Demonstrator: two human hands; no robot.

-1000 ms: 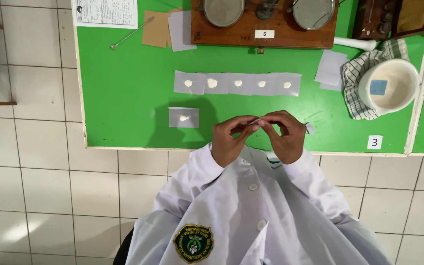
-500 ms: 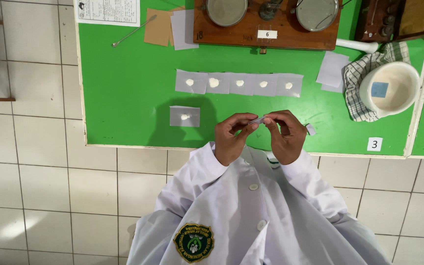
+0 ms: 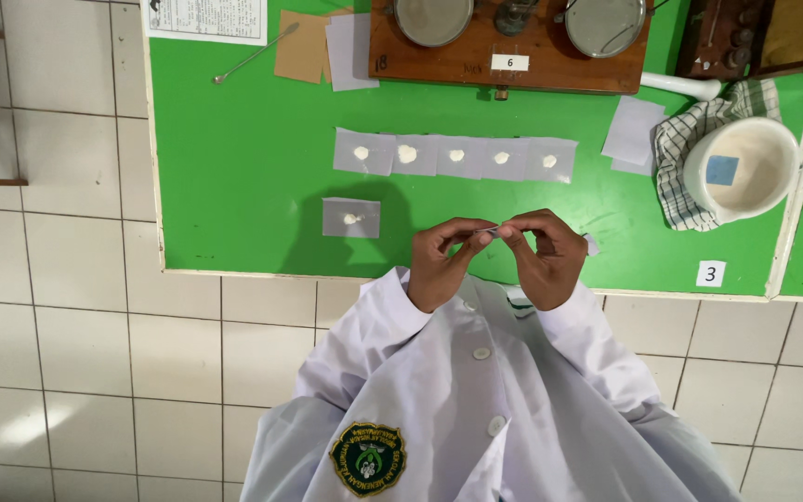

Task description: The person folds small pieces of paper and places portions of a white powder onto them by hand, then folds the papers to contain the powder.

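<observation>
Head view: looking straight down over a green desk (image 3: 234, 167) and a white lab coat (image 3: 476, 409).
Left hand (image 3: 440, 265): raised above the near desk edge, wrist bent inward, thumb and fingertips pinched on the left end of a small folded paper (image 3: 488, 230).
Right hand (image 3: 548, 260): mirrored pose, fingers curled, thumb and forefinger pinched on the right end of the same paper.
Folded paper: held between both hands, off the desk surface, just above the near edge, seen edge-on as a thin strip.
Single paper square (image 3: 351, 217): flat on the desk left of the hands, a small white powder heap at its middle.
Row of paper squares (image 3: 455, 155): five side by side at mid-desk, each with a white heap.
Balance (image 3: 510, 37): wooden base with two metal pans, at the far edge.
Mortar (image 3: 741, 169): white, on a checked cloth (image 3: 680, 158), near the right edge.
Spatula (image 3: 255, 54): thin metal, near the far left corner.
</observation>
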